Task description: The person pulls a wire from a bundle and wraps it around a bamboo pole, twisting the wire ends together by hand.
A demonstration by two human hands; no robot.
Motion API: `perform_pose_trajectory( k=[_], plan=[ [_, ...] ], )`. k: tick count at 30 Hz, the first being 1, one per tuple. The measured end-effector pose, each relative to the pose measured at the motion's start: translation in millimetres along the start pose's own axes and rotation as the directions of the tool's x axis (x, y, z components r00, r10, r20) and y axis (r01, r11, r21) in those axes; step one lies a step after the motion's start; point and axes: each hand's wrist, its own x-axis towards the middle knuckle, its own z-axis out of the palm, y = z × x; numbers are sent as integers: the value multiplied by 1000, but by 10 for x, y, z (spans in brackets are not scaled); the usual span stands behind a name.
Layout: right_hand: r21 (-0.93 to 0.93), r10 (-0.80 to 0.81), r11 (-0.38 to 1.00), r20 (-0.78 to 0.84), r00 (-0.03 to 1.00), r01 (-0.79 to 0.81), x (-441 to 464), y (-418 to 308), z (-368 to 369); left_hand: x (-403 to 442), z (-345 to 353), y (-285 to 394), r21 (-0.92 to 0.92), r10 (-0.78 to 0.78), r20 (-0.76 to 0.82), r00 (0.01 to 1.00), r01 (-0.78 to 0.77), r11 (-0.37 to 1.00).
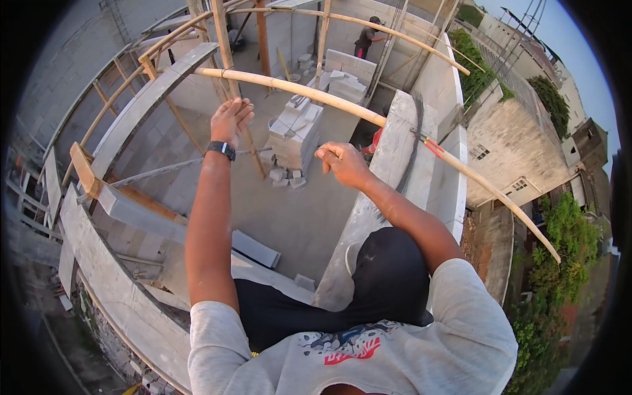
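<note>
Head view, pole: the long bamboo pole is the thing nearest your work; it runs from far L, past the upright post, to the concrete-stained board on your R. A length also sticks out beyond the board, far R; can't tell for sure if it's the same pole.
L hand: your L hand, w/ a dark watch, is raised just below the pole-post crossing. Fingers loosely bent; can't tell if they grip anything, e.g. a thin wire.
R hand: your R hand is out over the drop, on the near side of the pole, approx. level w/ the board. Fingers curled in twd the thumb; can't tell if anything thin is pinched.
Wire + tool: dark wire bundle draped over the board, R of your R hand; red-handled tool just beside it.
Floor below: block stack btwn your hands, farther off; another person at the far wall.
Crossing: step looks like hand work w/ wire at the pole-post joint, prob. unfinished. Next move prob. calls for a steady L hand there & balanced footing, given the drop.
</note>
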Motion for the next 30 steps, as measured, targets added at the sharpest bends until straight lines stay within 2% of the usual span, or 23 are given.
perform_pose_trajectory(
  k=[2,4,7,15,21,24,26,30],
  plan=[
    [-24,-14,1000,0,1000,14,8,20,2,-75,82,10,26,-36,31,999,35,999],
    [-23,-24,999,2,1000,24,9,37,3,-82,109,-29,114,-49,167,985,31,993],
    [-1,-52,999,-30,998,52,15,93,11,-40,127,-70,92,4,190,982,-22,996],
    [-25,-2,1000,-72,997,0,50,3,-28,12,-43,29,150,3,214,977,-36,988],
    [-51,-43,998,2,999,43,66,38,-3,14,-98,44,125,-8,188,982,-16,992],
    [2,1,1000,41,999,-2,52,-35,-14,31,-93,18,116,-3,218,976,-23,993],
    [6,109,994,50,993,-110,43,-63,-21,27,-120,37,124,7,228,974,-36,992],
    [28,48,998,7,999,-48,37,-17,-15,-32,-19,45,92,1,176,984,-17,996]
  ],
)
